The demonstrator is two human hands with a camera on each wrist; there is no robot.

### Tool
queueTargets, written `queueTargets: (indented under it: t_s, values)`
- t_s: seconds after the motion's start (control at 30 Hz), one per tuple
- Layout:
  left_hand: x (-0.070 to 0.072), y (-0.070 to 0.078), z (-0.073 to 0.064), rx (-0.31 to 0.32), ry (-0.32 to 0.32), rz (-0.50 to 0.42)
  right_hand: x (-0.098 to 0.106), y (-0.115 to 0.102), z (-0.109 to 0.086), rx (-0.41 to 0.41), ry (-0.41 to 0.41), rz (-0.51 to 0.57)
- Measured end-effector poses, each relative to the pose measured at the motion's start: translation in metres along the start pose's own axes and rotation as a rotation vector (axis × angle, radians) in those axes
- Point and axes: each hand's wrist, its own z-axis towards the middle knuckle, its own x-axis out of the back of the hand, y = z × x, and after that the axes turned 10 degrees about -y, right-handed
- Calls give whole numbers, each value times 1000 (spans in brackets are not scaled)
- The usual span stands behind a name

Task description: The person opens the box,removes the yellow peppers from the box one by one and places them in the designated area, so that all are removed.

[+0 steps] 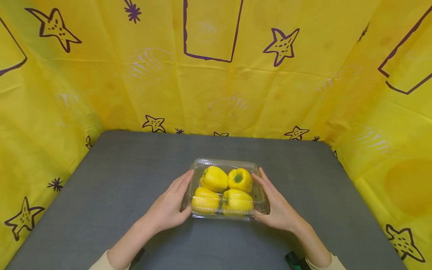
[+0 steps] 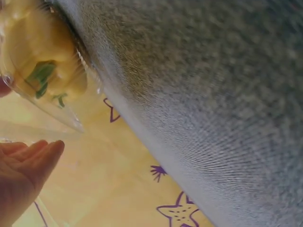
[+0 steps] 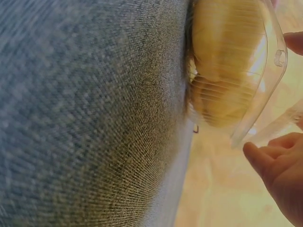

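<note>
A clear plastic clamshell container (image 1: 224, 162) lies on the table in the head view, with several yellow bell peppers (image 1: 215, 179) inside. At its left side my left hand (image 1: 168, 208) holds it, thumb by the front corner and fingers along the side. My right hand (image 1: 278, 208) holds the right side in much the same way. Both wrist views show a clear lid edge standing apart from the tray in places; whether it is fastened I cannot tell. A green stem (image 2: 41, 75) shows on a pepper in the left wrist view.
The container sits mid-table on a dark grey tabletop (image 1: 135, 168). Yellow cloth (image 1: 209, 90) printed with starfish and fish hangs at the back and both sides. A dark band or strap (image 1: 295, 260) shows near my right wrist.
</note>
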Motion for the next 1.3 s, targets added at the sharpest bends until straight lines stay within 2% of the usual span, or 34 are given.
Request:
queueTargets:
  t_s: [0.1, 0.3, 0.5, 0.7, 0.77, 0.83, 0.97, 1.07, 1.17, 1.3]
  values:
    - [1, -3, -1, 33, -36, -59, 2, -1, 2, 10, 20, 3]
    - [4, -6, -1, 43, -91, -170, 5, -1, 4, 8, 38, 18]
    - [7, -9, 0, 97, -184, -305, 7, 1, 9, 27, 71, 46]
    - [9, -11, 3, 159, -250, -394, 25, -30, 18, 4, 91, 165]
    - [9, -12, 5, 170, -262, -398, 29, -34, 20, 1, 93, 205]
    - [9, -13, 7, 153, -261, -399, 30, -32, 22, -10, 96, 237]
    - [8, -17, 12, 60, -236, -395, 28, -20, 26, -5, 111, 298]
    - [7, -20, 13, 19, -256, -391, 24, -5, 29, -4, 116, 354]
    - [7, -22, 12, 40, -309, -375, 21, 7, 33, -22, 121, 396]
    - [7, -23, 12, 60, -351, -361, 22, 13, 40, -21, 145, 504]
